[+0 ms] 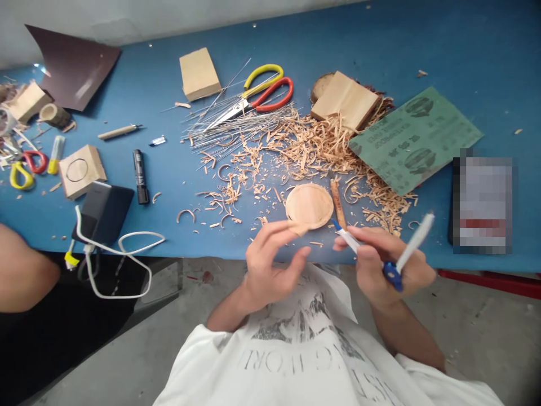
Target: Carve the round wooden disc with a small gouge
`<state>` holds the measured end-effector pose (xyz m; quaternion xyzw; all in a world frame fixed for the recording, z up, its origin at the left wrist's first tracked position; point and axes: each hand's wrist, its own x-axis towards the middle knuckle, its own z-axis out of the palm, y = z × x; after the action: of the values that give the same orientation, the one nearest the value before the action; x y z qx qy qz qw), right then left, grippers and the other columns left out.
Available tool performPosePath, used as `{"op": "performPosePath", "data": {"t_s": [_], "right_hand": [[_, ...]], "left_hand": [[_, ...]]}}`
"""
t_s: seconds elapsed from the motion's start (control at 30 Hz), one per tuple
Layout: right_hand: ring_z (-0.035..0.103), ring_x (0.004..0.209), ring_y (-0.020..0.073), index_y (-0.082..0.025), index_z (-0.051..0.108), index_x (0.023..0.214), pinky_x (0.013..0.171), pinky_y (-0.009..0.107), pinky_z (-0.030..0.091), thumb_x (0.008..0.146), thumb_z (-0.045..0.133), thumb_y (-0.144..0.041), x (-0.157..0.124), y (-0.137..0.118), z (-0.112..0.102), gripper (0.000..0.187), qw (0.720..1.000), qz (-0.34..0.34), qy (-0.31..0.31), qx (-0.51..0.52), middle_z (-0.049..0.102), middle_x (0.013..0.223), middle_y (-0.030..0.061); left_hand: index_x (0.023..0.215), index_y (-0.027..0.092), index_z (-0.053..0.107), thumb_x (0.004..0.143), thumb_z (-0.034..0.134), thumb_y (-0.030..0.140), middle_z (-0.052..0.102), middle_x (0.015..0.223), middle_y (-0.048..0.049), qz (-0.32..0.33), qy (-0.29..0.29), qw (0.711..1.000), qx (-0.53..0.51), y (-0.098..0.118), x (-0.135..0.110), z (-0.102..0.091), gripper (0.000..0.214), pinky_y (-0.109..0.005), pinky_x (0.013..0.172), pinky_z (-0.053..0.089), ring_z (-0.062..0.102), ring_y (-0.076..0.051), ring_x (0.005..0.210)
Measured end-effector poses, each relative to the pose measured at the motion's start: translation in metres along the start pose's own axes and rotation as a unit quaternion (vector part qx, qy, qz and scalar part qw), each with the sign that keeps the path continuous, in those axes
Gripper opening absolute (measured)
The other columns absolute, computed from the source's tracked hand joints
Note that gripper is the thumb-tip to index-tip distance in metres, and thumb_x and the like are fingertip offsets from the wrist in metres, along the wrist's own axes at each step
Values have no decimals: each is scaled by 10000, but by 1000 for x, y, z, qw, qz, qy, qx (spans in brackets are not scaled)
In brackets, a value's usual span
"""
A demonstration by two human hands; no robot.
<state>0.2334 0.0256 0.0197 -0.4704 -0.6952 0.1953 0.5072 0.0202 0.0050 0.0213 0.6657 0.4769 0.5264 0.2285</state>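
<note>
My left hand [270, 262] hovers at the near edge of the blue table [169, 186], fingers loosely curled and apart, with its fingertips touching the rim of a round wooden disc [309, 205]. My right hand [382, 265] is closed around a white-and-blue compass-like drawing tool [397, 262], one leg pointing toward the disc and the other sticking up to the right. A small wooden stick [338, 203] lies just right of the disc.
Wood shavings [304, 146] cover the table's middle. Behind them lie scissors [257, 93], thin wires, wood blocks [344, 100] and green sandpaper [414, 138]. At left sit a marker [141, 176], a block with a drawn circle [80, 171], a charger with white cable [103, 211] and another person's arm [21, 270].
</note>
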Motion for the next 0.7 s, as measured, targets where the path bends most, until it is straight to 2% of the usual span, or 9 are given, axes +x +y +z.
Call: {"op": "performPosePath", "data": {"t_s": [0.07,0.13,0.23,0.33,0.43,0.6,0.7], "right_hand": [[842,765,208,-304,826,1320,700,340,680,1116,753,-204,15,-2,-5,239,1000,18,-9,3,862,928,6],[851,771,199,-307,852,1198,712,306,685,1054,846,-181,32,-2,-9,192,999,24,-42,-4,870,929,-14],[824,705,181,-309,863,1065,600,268,628,991,927,-202,55,-2,-10,145,996,25,-83,-33,868,912,-25],[799,657,177,-301,841,1019,519,264,578,998,920,-229,68,1,-4,109,993,24,-105,-56,846,852,-29],[818,689,185,-280,772,989,520,259,595,990,929,-245,68,5,5,160,991,10,-113,-64,839,856,-26],[834,723,167,-282,713,1033,637,247,686,959,920,-138,63,8,13,262,989,-65,-122,-60,850,899,-57],[866,802,188,-273,714,1083,737,271,737,964,894,-85,64,5,13,287,985,-86,-133,-61,875,966,-31]], "left_hand": [[1520,392,754,1069,845,232,864,1318,-60,40,-25,998,39,-6,1,-5,487,-474,1099,745,861,-270,1218],[1485,345,788,1026,898,238,884,1339,-90,68,-46,994,70,-11,2,-5,485,-544,1162,730,869,-316,1249],[1450,224,802,1051,890,316,885,1359,-166,129,-90,975,158,-16,6,1,419,-648,1226,691,865,-370,1288],[1400,103,804,1115,820,381,878,1374,-202,192,-146,941,236,-17,9,3,398,-617,1229,694,860,-358,1298],[1401,29,799,1154,767,390,859,1430,-209,218,-160,927,260,-18,9,1,439,-561,1270,668,837,-340,1355],[1365,60,839,1140,799,456,853,1443,-209,238,-163,920,266,-19,4,-3,457,-570,1312,636,813,-341,1404],[1361,64,850,1156,762,527,848,1457,-204,245,-160,918,269,-18,1,-5,514,-562,1321,628,805,-343,1413]]}}
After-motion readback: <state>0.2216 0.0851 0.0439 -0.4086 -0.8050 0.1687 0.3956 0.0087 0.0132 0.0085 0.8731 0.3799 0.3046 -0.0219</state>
